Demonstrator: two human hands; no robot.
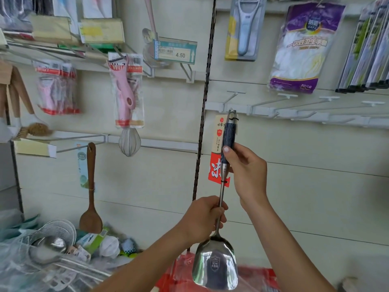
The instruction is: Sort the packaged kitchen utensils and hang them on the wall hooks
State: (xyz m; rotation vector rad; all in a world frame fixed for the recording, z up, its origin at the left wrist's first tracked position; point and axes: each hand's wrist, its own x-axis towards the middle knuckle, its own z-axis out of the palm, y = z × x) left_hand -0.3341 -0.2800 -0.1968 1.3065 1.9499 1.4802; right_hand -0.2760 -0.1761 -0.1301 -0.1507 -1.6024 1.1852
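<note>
Nearest me, the polished blade of the steel spatula (215,268) points down, handle up, so its end loop sits just below an empty wall hook (230,99). My left hand (202,218) clamps the thin shaft and my right hand (246,171) wraps the dark handle, steadying the aim, I judge. A red-and-cream label card (217,144) is tied behind.

Wall hooks (267,102) (white) with pink peeler (124,89), whisk (129,142), wooden spatula (91,192)
</note>
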